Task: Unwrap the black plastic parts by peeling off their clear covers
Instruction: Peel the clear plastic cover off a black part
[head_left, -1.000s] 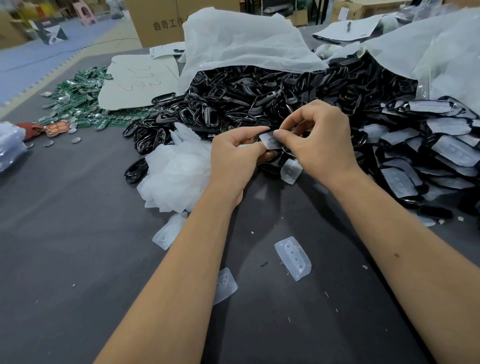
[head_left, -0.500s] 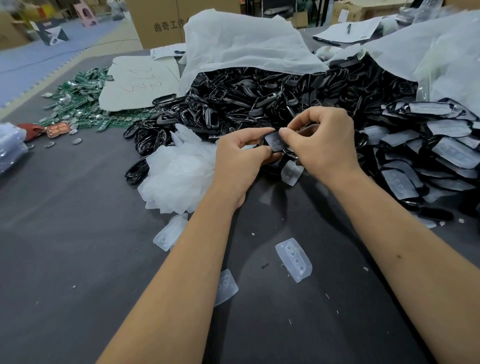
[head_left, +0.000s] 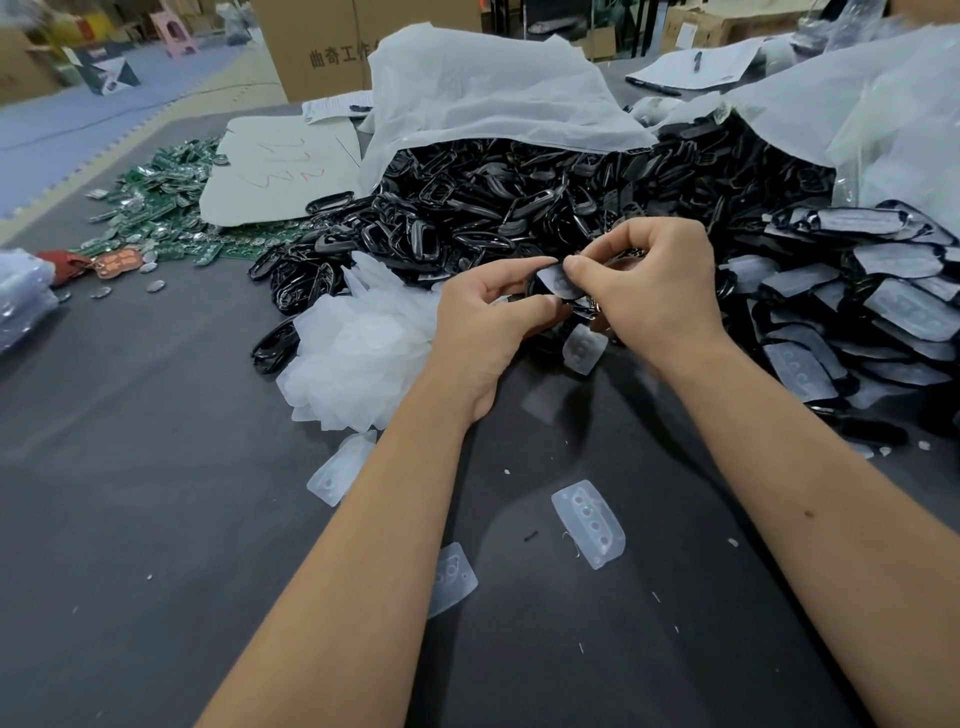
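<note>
1. Your left hand (head_left: 488, 317) grips a black plastic part (head_left: 545, 312) from below, thumb over its near edge, and your right hand (head_left: 649, 291) pinches the lifted flap of its clear cover (head_left: 558, 280) between thumb and forefinger. The part sits in the air between both hands, just above the near edge of the heap of unwrapped black parts (head_left: 493, 208).

2. The pinch takes only the cover's edge. Pull too sharply and, I judge, the thin film may tear or slip out, leaving most of it on the part.

3. Your left hand hides most of the part, so I cannot tell how firmly it is seated. A loose hold could let it twist or drop into the heap below, where it would be hard to tell from finished ones.

4. A loose clear cover (head_left: 584, 351) lies just under your hands, more (head_left: 589, 522) lie on the dark tabletop (head_left: 156, 493) nearer you, and a mound of peeled covers (head_left: 363, 353) sits to the left. Drop this one carelessly and it may land among the still-wrapped parts (head_left: 857, 322) on the right.
</note>
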